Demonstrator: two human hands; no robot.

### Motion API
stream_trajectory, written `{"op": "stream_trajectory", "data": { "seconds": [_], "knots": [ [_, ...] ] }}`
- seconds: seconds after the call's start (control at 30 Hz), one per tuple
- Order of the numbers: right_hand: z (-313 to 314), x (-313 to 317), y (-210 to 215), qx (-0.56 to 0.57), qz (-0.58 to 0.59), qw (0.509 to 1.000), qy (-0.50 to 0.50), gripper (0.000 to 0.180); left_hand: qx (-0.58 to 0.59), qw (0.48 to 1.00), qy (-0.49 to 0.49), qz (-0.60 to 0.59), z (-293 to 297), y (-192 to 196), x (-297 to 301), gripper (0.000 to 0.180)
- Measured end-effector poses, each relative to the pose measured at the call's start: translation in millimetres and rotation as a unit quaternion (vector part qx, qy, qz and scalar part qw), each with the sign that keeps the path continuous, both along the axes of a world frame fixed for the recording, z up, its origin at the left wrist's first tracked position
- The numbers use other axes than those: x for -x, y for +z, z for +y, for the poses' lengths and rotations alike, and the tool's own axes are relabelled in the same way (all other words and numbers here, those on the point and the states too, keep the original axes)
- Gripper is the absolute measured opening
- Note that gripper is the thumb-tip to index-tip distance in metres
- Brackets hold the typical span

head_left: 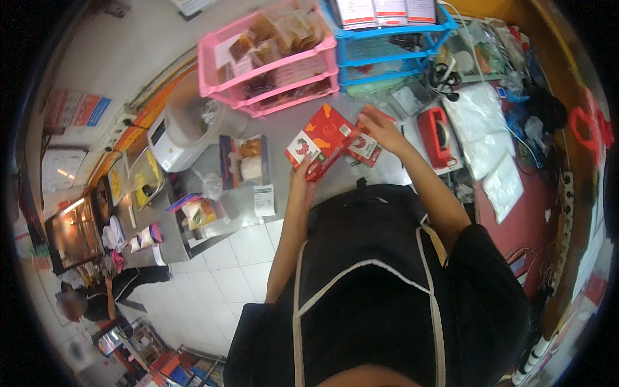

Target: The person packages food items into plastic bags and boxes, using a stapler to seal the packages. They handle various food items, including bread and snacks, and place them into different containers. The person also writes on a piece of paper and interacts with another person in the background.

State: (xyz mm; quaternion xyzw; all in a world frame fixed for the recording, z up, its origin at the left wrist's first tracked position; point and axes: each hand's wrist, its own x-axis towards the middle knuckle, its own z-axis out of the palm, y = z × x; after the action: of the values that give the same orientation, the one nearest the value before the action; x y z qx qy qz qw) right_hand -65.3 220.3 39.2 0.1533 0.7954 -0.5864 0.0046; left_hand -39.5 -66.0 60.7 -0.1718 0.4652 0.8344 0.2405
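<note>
In front of my chest, over the steel counter (335, 188), I hold red cardboard food packaging with both hands. My left hand (302, 183) is closed on the lower left edge of a red box (324, 133) with orange shapes and a white panel. My right hand (384, 132) grips a smaller red piece (365, 147), which has a matching white panel. The two pieces meet or overlap; I cannot tell whether they are joined. Part of my right fingers is hidden behind the hand.
Pink stacked baskets (213, 72) with brown sachets stand at the back, beside blue tiered trays (393, 45). Left are a bagged bread pack (248, 164), a receipt (264, 200) and a white appliance (169, 149). Right lie a red tape dispenser (431, 143) and white plastic bags (474, 126). Another person (97, 300) works far left.
</note>
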Motion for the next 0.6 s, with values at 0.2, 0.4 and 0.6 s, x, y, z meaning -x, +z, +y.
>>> {"op": "stream_trajectory", "data": {
  "seconds": [0.2, 0.4, 0.6],
  "knots": [
    [158, -160, 2, -0.408, -0.141, 0.877, -0.211, 0.041, -0.042, 0.998, 0.009, -0.041, 33, 25, 6, 0.043],
    [193, -180, -42, -0.022, -0.138, 0.967, -0.214, 0.032, -0.025, 0.997, -0.058, -0.050, 72, 40, 20, 0.042],
    [169, -225, -21, -0.089, -0.066, 0.962, -0.249, 0.032, -0.049, 0.993, -0.073, -0.075, 98, 56, 25, 0.043]
  ]
}}
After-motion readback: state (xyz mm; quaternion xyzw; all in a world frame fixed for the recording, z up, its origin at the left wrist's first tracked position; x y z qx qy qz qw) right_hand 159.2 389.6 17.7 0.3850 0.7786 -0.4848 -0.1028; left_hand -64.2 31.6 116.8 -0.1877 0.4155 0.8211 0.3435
